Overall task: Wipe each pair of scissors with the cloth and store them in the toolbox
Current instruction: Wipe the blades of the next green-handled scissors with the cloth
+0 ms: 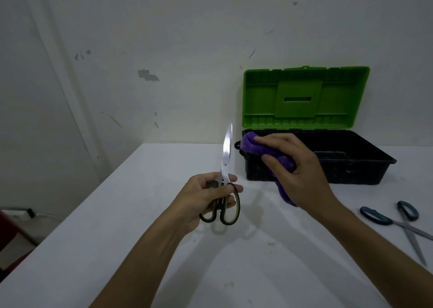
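Wiping is the step in hand, judged from how the two hands stand. The left hand (212, 196) grips the scissors with yellow-and-black handles (226, 183) at the handle loops, fingers curled round them, blades together and pointing up, clear of the table (117, 249). The right hand (297, 167) holds the purple cloth (260, 148) bunched in curled fingers and thumb, with a tail of cloth hanging below the palm. Cloth and blades are near but apart; no contact shows.

Next move, as a judgement: bring the cloth onto the blade and draw it along the flat, away from the edge and tip. The upright blade stands close to the right fingers, so the approach calls for care. The left grip must hold firm at the handles, or the blades may swing open.

Container: the toolbox (365, 169) stands at the far side of the table against the wall (187, 38), behind the right hand. Its green lid (304, 96) is raised and leans back. The black base is open. The part of the interior that shows is dark; no scissors can be made out in it, and the right hand and cloth hide the left end.

A second pair, the scissors with blue handles (398, 223), lies on the table to the right, blades spread, still outside the toolbox.
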Tool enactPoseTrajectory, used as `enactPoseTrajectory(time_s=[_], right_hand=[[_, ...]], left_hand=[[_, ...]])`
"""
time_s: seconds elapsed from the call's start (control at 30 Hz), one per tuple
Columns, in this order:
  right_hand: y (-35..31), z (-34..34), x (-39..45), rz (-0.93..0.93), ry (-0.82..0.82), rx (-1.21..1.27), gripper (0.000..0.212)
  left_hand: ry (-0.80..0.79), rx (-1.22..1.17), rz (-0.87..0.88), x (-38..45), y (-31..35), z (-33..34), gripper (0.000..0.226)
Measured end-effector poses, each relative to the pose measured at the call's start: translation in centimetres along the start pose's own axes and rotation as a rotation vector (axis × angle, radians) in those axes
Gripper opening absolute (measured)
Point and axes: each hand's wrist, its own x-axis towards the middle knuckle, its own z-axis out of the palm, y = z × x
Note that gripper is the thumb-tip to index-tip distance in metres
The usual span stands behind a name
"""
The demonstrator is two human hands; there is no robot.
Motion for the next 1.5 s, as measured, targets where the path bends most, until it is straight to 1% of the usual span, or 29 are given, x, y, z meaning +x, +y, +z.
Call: enactPoseTrajectory(time_s=[0.1,0.2,0.27,0.43,0.5,0.57,0.63,0.67,0.73,0.8,0.87,0.93,0.97,1.03,1.07,1.13,1.2,1.27,1.33,1.5], right_hand=[[-0.5,1.3,0.5,-0.044,-0.012,0.0,0.037],[0.2,3.2,0.4,-0.092,-0.084,-0.039,0.035],[1.1,4.1,0.3,-0.077,-0.123,-0.03,0.032],[1.4,4.0,1.9,-0.118,-0.12,-0.041,0.032],[1.7,3.5,3.3,-0.076,-0.083,-0.088,0.031],[2.3,2.4,4.8,0.005,-0.02,-0.179,0.031],[2.8,1.1,5.6,0.063,0.027,-0.234,0.032],[2.8,0.5,5.7,0.072,0.055,-0.238,0.033],[2.6,-0.6,5.4,0.055,0.11,-0.243,0.033],[2.0,-1.3,4.7,0.013,0.128,-0.253,0.034],[1.4,-1.4,3.9,-0.027,0.126,-0.254,0.034],[1.1,-0.6,3.1,-0.052,0.123,-0.266,0.033],[1.0,0.1,2.7,-0.053,0.121,-0.281,0.033],[0.9,1.8,1.8,-0.036,0.124,-0.301,0.033],[0.9,2.7,1.4,-0.025,0.127,-0.307,0.033],[1.0,4.4,0.6,-0.014,0.131,-0.304,0.033],[1.1,5.6,0.0,-0.029,0.13,-0.29,0.033],[1.3,6.7,-0.6,-0.062,0.09,-0.318,0.034],[1.8,7.3,-1.1,-0.095,0.035,-0.403,0.036],[3.8,6.5,-0.8,-0.142,0.037,-0.545,0.035]], left_hand=[[0.004,0.001,-0.011,0.1,0.0,0.1,0.02],[0.002,-0.061,-0.025,0.0,0.4,0.4,0.016],[0.015,-0.09,-0.033,-0.3,0.7,0.4,0.015],[-0.047,-0.029,0.032,-0.8,1.3,0.0,0.019],[-0.077,-0.024,0.034,-1.0,1.7,-0.1,0.019],[-0.118,0.005,0.002,-1.4,1.8,-0.1,0.017],[-0.123,0.029,-0.034,-1.6,1.7,-0.1,0.017],[-0.094,0.049,-0.045,-1.4,1.8,-0.1,0.018],[0.017,0.121,-0.062,-0.6,1.8,-0.1,0.023],[0.153,0.288,-0.076,0.3,1.7,-0.1,0.026],[0.229,0.611,0.005,0.9,1.2,-0.4,0.023],[0.263,0.933,0.158,1.2,0.4,-0.4,0.021],[0.309,1.055,0.24,1.3,-0.2,-0.5,0.02],[0.446,1.178,0.389,1.6,-1.2,-0.4,0.022],[0.511,1.187,0.428,1.8,-1.8,-0.4,0.028],[0.597,1.177,0.425,1.8,-2.4,0.0,0.045],[0.642,1.214,0.485,1.8,-2.9,0.4,0.05],[0.66,1.191,0.599,1.7,-3.0,0.7,0.052],[0.676,1.12,0.675,1.8,-2.6,0.9,0.058],[0.656,1.053,0.745,3.4,-2.8,1.2,0.065]])
